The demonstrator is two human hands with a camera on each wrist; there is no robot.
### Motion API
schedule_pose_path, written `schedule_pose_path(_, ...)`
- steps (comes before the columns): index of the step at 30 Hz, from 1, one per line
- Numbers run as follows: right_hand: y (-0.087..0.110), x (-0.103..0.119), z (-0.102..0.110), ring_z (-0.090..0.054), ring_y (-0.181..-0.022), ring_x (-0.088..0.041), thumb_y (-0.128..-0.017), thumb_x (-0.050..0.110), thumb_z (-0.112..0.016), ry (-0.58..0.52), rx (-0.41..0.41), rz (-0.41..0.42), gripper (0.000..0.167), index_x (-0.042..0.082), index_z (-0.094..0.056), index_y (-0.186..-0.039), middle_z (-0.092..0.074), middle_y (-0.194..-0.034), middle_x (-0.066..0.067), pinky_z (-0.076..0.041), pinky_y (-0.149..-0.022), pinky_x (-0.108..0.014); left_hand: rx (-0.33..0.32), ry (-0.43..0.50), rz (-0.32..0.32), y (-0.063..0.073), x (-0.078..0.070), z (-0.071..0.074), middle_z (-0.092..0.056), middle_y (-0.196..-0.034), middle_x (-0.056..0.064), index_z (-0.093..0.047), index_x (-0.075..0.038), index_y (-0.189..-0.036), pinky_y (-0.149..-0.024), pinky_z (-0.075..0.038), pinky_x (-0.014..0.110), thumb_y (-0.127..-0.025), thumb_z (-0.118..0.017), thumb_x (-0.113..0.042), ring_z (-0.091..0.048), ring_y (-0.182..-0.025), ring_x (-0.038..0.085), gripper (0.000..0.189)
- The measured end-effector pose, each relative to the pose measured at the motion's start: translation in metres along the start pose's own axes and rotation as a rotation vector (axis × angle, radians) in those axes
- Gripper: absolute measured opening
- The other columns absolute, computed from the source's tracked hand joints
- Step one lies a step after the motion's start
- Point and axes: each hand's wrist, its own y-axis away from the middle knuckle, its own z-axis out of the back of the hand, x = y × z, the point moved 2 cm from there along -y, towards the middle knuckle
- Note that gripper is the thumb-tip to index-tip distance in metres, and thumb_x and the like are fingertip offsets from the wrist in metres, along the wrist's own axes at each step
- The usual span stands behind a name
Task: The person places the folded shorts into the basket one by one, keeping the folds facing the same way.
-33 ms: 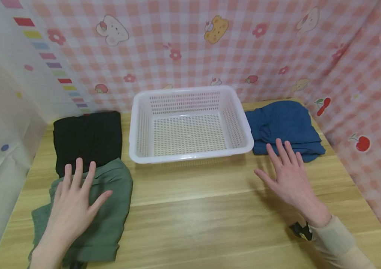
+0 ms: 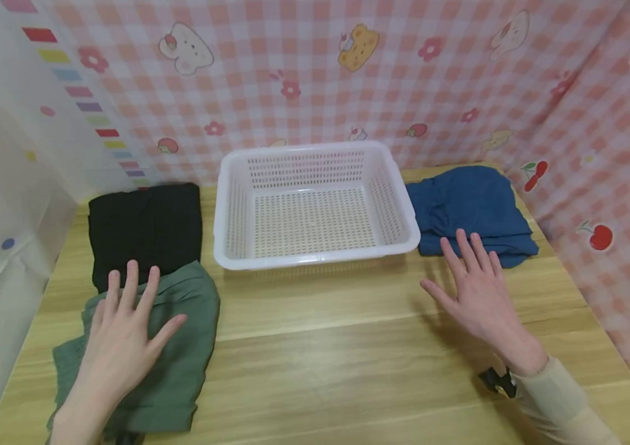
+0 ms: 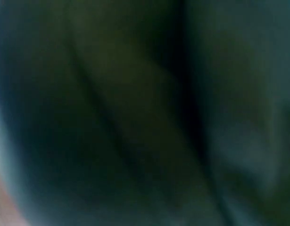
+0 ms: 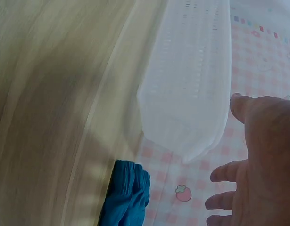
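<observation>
My left hand [image 2: 122, 343], fingers spread, is over a folded green garment [image 2: 192, 346] at the left front. Its fingertips overlap the near edge of a folded black garment [image 2: 144, 228] behind. Dark, blurred green cloth [image 3: 121, 113] fills most of the left wrist view. On the other side, my right hand [image 2: 481, 300] hovers with spread fingers, casting a shadow on the table. Its fingertips overlap the near edge of a folded blue garment [image 2: 470, 198]. A gathered edge of that garment [image 4: 126, 183] shows in the right wrist view. Neither hand holds anything.
A white perforated plastic basket [image 2: 315, 254] stands at the back middle of the wooden table [image 2: 315, 358], with nothing in it. Pink checked cloth [image 2: 248, 74] hangs behind and at the right; a pale patterned sheet [image 2: 8, 161] hangs at the left.
</observation>
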Motion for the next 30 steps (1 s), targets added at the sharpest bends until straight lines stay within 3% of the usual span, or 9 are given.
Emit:
schedule_pose_path(4,0.001,0.011,0.005,-0.012,-0.165,-0.046,-0.102,0.054,-0.061,-0.044,-0.004,0.006,0.087,0.005,-0.029,-0.166,-0.017,-0.176,-0.024,-0.018,-0.127,-0.074,0.023,0.048,0.011,0.002,0.0,0.0,-0.001,-0.179,0.021,-0.011,-0.018,-0.171,-0.112,-0.026,0.085,-0.103,-0.06,-0.056,-0.003,-0.164,0.051,0.092)
schedule_pose_path(8,-0.002,0.031,0.006,-0.015,-0.164,-0.045,-0.103,0.052,-0.061,-0.092,-0.05,0.041,0.084,0.006,-0.029,-0.166,-0.019,-0.176,-0.023,-0.021,-0.127,-0.073,0.05,0.161,0.022,0.003,0.0,0.002,-0.001,-0.179,0.019,-0.01,-0.018,-0.171,-0.114,-0.022,0.085,-0.105,-0.059,-0.049,-0.001,-0.165,0.049,0.088)
schedule_pose_path(15,-0.012,0.064,-0.001,-0.021,-0.162,-0.047,-0.106,0.058,-0.053,-0.133,-0.131,0.145,0.082,0.005,-0.032,-0.165,-0.023,-0.174,-0.024,-0.024,-0.128,-0.068,0.004,0.282,0.016,0.005,0.005,0.007,-0.003,-0.179,0.019,-0.011,-0.018,-0.171,-0.12,-0.016,0.083,-0.108,-0.059,-0.04,-0.003,-0.165,0.048,0.082)
schedule_pose_path(19,-0.017,0.087,-0.006,-0.019,-0.164,-0.044,-0.106,0.059,-0.052,-0.153,-0.108,0.185,0.082,0.005,-0.032,-0.165,-0.022,-0.175,-0.022,-0.024,-0.129,-0.066,-0.018,0.31,0.018,0.005,0.012,0.01,-0.003,-0.179,0.019,-0.011,-0.017,-0.171,-0.123,-0.012,0.081,-0.109,-0.057,-0.038,-0.003,-0.165,0.048,0.08)
schedule_pose_path(26,-0.024,0.124,-0.014,-0.018,-0.165,-0.041,-0.099,0.043,-0.069,-0.176,-0.059,0.238,0.085,0.008,-0.031,-0.166,-0.02,-0.177,-0.018,-0.023,-0.132,-0.062,-0.048,0.333,0.027,0.009,0.03,0.013,-0.007,-0.178,0.023,-0.016,-0.013,-0.17,-0.127,-0.009,0.076,-0.108,-0.059,-0.034,-0.005,-0.164,0.052,0.078)
schedule_pose_path(30,-0.025,0.145,-0.022,-0.019,-0.165,-0.04,-0.101,0.046,-0.065,-0.174,-0.036,0.294,0.083,0.008,-0.03,-0.166,-0.02,-0.177,-0.018,-0.023,-0.133,-0.06,-0.052,0.331,0.05,0.013,0.042,0.015,-0.008,-0.177,0.024,-0.017,-0.01,-0.169,-0.126,-0.01,0.077,-0.108,-0.059,-0.033,-0.007,-0.163,0.054,0.078)
